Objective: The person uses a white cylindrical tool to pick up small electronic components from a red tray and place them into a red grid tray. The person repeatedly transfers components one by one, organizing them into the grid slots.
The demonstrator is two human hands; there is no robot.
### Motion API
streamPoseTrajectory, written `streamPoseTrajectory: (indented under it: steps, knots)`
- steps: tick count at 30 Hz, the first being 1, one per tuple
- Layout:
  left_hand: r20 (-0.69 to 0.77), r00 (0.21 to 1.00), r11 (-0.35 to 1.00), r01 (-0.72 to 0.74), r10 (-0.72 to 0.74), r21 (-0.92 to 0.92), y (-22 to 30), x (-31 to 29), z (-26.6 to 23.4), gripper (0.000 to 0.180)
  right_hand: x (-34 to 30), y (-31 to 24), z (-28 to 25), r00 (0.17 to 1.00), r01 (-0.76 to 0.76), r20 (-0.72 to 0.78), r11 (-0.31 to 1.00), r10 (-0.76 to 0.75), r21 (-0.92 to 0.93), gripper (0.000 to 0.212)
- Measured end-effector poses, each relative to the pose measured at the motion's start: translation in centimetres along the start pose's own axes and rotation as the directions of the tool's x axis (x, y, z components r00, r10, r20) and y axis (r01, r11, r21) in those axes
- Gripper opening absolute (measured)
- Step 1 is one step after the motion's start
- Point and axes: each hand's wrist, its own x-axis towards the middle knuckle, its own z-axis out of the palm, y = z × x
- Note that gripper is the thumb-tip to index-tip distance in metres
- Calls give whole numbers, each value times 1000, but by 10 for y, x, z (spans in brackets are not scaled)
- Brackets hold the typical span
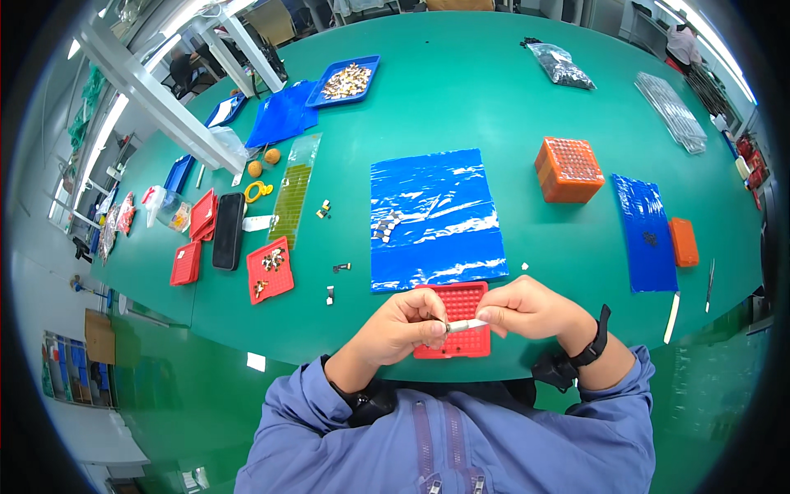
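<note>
My left hand (409,324) and my right hand (527,309) meet just above a red gridded tray (452,351) near the table's front edge. Both are closed in a pinch on a small whitish tube-like piece (462,326) that spans the gap between them. Its left end is hidden by my left fingers, its right end by my right fingertips. Beyond the tray lies a blue plastic sheet (448,206) with several small grey and white pieces (386,226) at its left side.
Left are a red tray of small parts (271,270), a black phone-like slab (229,231), yellow tape (257,192) and a blue tray of parts (346,81). Right are stacked orange trays (569,170), a blue sheet (644,235), an orange box (683,242) and tweezers (710,285).
</note>
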Motion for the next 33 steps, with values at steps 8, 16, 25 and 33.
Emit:
streamPoseTrajectory:
  steps: [8,16,25,33]
  knots:
    - [7,1000,1000,-19,20,-7,-3,1,-4,8,0,-4,0,986,-156,65,988,157,-16,11]
    - [18,1000,1000,-4,4,-5,-1,2,-5,8,1,1,1,999,-42,-18,999,42,15,12]
    - [26,1000,999,7,-6,-37,-2,2,-8,10,0,0,1,999,39,-18,998,-40,-59,11]
    - [24,1000,1000,-1,1,2,-3,2,-8,9,1,6,1,988,143,-35,975,-151,-170,13]
